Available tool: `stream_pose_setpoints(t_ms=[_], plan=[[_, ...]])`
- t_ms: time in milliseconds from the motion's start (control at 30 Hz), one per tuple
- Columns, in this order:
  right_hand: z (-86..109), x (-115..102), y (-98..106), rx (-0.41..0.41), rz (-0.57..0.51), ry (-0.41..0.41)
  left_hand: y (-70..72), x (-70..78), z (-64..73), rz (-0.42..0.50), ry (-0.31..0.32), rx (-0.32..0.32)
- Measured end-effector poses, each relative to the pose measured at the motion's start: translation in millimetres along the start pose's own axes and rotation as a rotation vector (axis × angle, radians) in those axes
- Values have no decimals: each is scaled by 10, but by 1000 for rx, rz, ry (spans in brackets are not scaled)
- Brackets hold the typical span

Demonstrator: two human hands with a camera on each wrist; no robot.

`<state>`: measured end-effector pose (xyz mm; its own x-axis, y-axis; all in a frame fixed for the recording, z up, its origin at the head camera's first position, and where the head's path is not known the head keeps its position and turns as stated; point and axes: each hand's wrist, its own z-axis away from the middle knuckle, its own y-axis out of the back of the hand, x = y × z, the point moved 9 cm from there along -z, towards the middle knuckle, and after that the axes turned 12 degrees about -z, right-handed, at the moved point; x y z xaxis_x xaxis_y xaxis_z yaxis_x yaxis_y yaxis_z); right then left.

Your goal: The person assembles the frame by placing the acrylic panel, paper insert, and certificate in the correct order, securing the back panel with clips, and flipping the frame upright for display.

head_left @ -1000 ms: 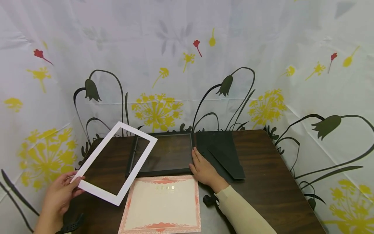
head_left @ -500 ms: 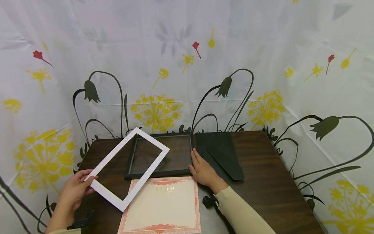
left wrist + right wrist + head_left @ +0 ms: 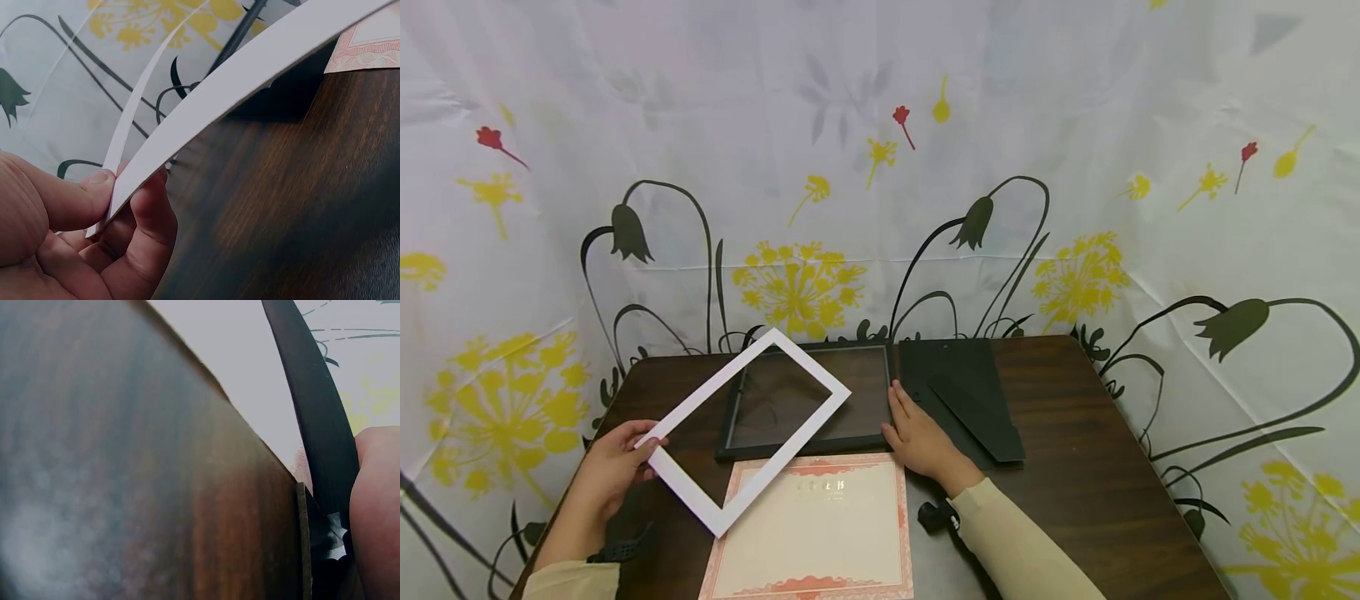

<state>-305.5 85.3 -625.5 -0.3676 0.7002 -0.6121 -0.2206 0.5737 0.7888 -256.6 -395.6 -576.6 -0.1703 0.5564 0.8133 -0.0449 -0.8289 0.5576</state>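
My left hand [image 3: 613, 467] pinches one corner of a white picture mat [image 3: 781, 457] between thumb and fingers. Tilted, the mat overlaps the left part of a black picture frame [image 3: 850, 446] and a corner of the certificate [image 3: 820, 533] in the head view. From the left wrist, its strip [image 3: 200, 109] stretches up and away from the thumb. The frame lies flat with a clear pane [image 3: 857, 392] inside. My right hand [image 3: 925, 437] rests at the frame's right side, fingers extended along it; in the right wrist view only part of that hand [image 3: 381, 506] shows.
A black backboard [image 3: 943, 367] with its stand leg [image 3: 977, 421] lies right of the frame, partly under my right hand. The certificate lies in front of the frame. Behind the dark wooden table [image 3: 1075, 433] hangs a flower-printed curtain [image 3: 880, 275].
My left hand has carried the white mat rightward, further over the frame and the certificate's corner. My right hand has stayed at the frame's right side.
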Motion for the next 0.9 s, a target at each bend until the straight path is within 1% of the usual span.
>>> stream_pose_setpoints(t_ms=[100,267,433,567,700,900], plan=[[2,-8,14,8,-17,11,-53,4,-54,-21,4,-8],[-2,-20,34,22,-46,28,-123,22,-158,-80,21,15],[-1,-22,38,19,-56,21,-182,69,-254,-81,20,17],[7,-24,21,12,-55,20,-230,52,-329,-75,29,7],[5,-14,10,8,-33,16,-260,51,-412,-75,29,7],[8,-6,29,4,-12,9,-299,116,-541,-82,33,14]])
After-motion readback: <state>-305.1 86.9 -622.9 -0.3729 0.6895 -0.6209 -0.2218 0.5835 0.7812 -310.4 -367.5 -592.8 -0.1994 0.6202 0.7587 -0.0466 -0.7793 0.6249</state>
